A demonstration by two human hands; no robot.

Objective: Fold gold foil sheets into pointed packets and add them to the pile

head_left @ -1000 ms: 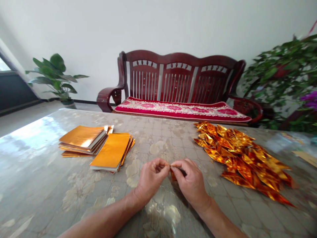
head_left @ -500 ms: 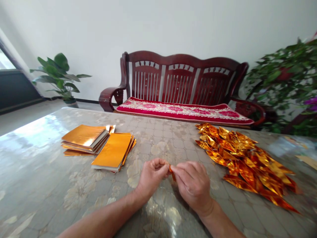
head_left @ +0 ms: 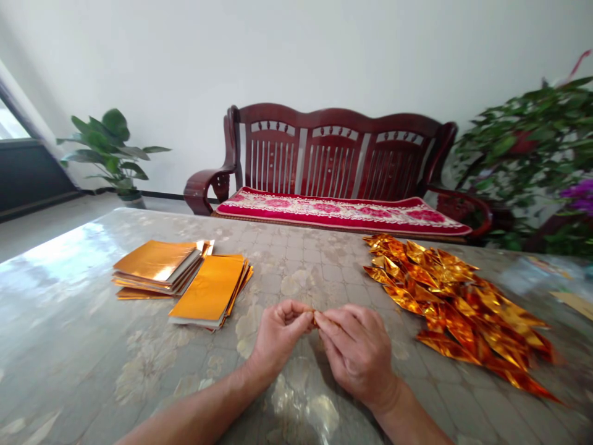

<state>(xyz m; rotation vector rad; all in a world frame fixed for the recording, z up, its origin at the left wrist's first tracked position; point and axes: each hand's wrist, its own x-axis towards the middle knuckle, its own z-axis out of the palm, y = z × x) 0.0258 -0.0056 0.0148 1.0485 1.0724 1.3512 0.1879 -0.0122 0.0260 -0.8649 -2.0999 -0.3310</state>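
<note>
My left hand and my right hand meet above the middle of the table, both with fingers pinched. Between their fingertips is a small piece of gold foil paper, mostly hidden by the fingers. To the left lie two stacks of flat gold foil paper sheets, one squarer stack partly behind the other. At the right spreads a heap of folded, pointed gold foil pieces, apart from my right hand.
The table has a glossy patterned cover. A clear plastic bag and a tan flat piece lie at its far right. Beyond stands a dark red wooden bench with a red runner, and plants on either side.
Both hands keep their pinch on the foil paper. Its orange end that hung below the fingertips now hardly shows. The view has tipped slightly upward.
</note>
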